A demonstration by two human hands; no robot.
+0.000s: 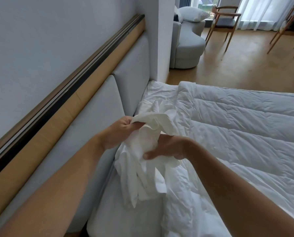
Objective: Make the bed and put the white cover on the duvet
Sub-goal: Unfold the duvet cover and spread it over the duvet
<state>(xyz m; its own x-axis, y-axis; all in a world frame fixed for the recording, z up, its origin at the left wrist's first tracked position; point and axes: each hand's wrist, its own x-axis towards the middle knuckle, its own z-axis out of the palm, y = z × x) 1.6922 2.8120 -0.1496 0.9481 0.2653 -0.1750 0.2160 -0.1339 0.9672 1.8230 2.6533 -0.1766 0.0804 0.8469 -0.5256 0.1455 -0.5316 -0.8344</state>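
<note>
A bunched white cover (142, 161) hangs in the air above the bed's head end, near the padded grey headboard (98, 106). My left hand (119, 132) grips its upper edge with curled fingers. My right hand (166, 147) holds the cloth lower down, thumb pressed on the fabric. The quilted white duvet (245, 127) lies spread over the bed to the right. A strip of bare mattress sheet (125, 219) shows beside the headboard below the hands.
A wooden rail (71, 100) runs along the wall above the headboard. Beyond the bed stand a grey armchair (189, 47) with a white pillow (192, 14) on it, and two wooden chairs (224, 23) on the wooden floor by the curtained window.
</note>
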